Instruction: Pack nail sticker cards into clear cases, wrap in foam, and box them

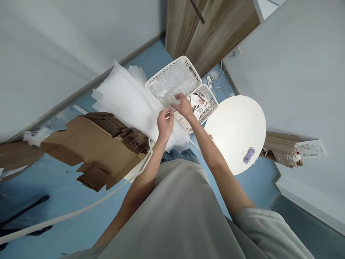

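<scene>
Close together over the baskets, my left hand (165,125) and my right hand (183,106) both have curled, pinching fingers. Whatever lies between the fingertips is thin and pale; I cannot make out its kind. Just beyond them stands a white perforated basket (161,73) full of clear plastic bags (172,82). A second white basket (215,105), holding small printed cards (201,102), is partly covered by my right hand and forearm. White foam sheets (134,99) are stacked under and left of my left hand.
Left of me are flattened brown cardboard boxes (94,147). A round white table (237,129) stands to the right, with a blurred purple item (249,155) on it. Behind are a wooden cabinet (199,32) and a power strip with cables (209,82). A pale hose-like strip (81,212) crosses lower left.
</scene>
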`<control>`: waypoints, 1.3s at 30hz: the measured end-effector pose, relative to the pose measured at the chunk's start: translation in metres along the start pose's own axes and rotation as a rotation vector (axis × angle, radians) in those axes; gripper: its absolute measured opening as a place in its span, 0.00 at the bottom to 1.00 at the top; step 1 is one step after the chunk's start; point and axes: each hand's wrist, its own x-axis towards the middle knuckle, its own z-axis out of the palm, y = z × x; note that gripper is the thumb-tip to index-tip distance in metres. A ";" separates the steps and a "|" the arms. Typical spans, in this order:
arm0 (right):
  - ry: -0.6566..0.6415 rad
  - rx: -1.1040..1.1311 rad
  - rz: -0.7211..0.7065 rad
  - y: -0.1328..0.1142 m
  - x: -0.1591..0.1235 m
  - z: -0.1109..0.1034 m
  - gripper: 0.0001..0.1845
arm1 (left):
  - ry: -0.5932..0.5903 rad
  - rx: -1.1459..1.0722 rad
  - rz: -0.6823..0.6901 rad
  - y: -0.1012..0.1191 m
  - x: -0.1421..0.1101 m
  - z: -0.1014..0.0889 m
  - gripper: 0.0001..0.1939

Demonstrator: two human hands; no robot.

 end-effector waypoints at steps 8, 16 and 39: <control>-0.173 -0.295 0.105 -0.025 0.029 0.040 0.15 | 0.012 -0.024 -0.086 -0.005 -0.001 -0.030 0.19; -0.043 -0.294 0.103 -0.019 0.019 0.036 0.16 | 0.008 -0.048 -0.090 -0.010 -0.008 -0.035 0.20; 0.476 0.158 0.182 0.140 -0.258 -0.081 0.12 | -0.313 0.160 0.159 0.020 -0.135 0.133 0.41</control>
